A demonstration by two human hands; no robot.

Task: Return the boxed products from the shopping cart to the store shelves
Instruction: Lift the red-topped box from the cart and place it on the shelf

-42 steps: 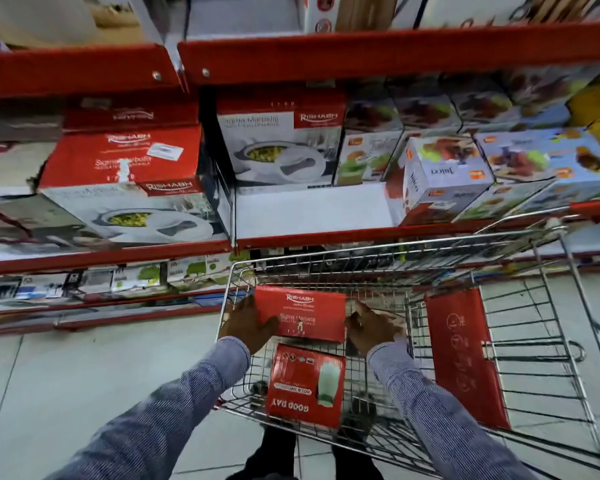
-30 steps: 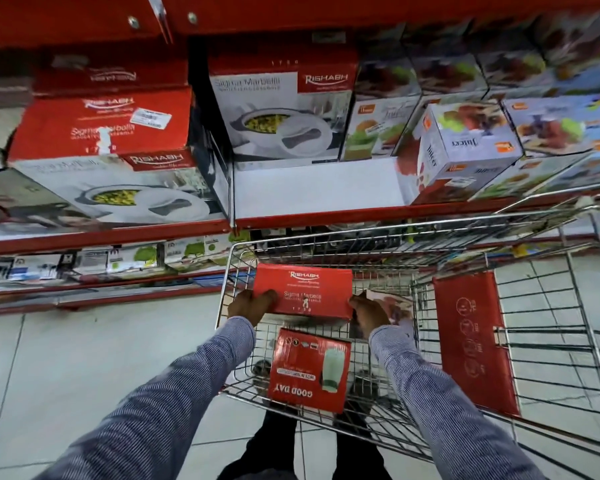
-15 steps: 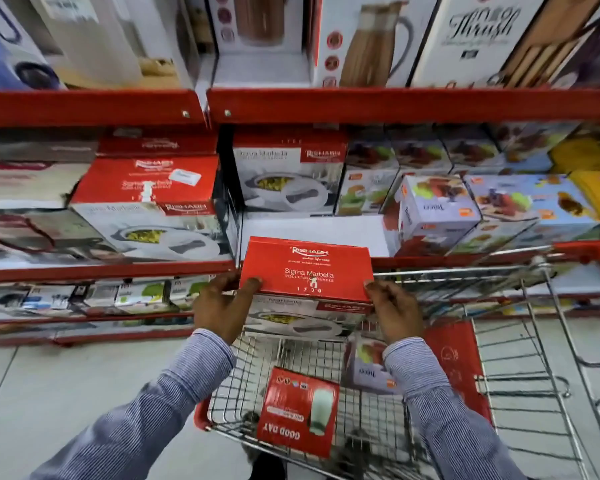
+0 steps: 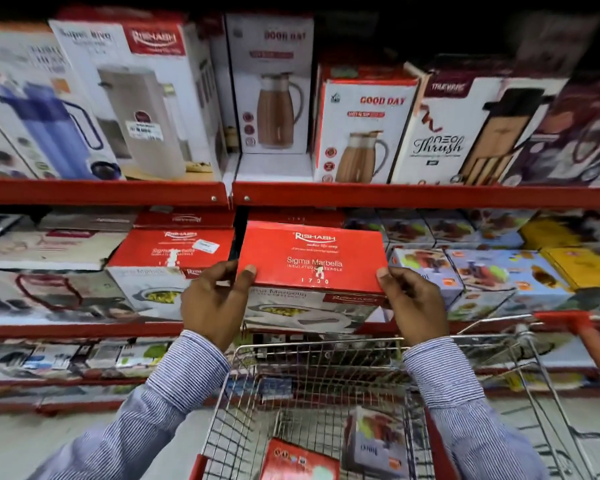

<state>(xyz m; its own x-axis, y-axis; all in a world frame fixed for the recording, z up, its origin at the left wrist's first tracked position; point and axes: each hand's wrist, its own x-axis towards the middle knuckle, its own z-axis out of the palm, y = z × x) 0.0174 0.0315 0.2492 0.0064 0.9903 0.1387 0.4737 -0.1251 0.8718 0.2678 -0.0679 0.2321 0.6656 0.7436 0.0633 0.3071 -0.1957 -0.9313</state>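
I hold a red and white Sigma Marbella casserole box (image 4: 312,259) with both hands at the front of the middle shelf (image 4: 84,330), above the wire shopping cart (image 4: 326,368). My left hand (image 4: 215,299) grips its left end and my right hand (image 4: 414,303) grips its right end. The box's far end sits in the gap beside a matching casserole box (image 4: 174,251) on the left. In the cart lie a red Good Day box (image 4: 298,460) and a juicer box (image 4: 374,441).
Juicer boxes (image 4: 426,268) crowd the shelf to the right of the gap. The upper shelf (image 4: 395,195) carries flask and jug boxes. The cart's red handle (image 4: 582,334) stands at the right. A lower shelf with small packs runs behind the cart.
Both hands lifted the casserole box out of the cart, up and forward to the middle shelf's gap. The view tilted upward, bringing the upper shelf into sight.
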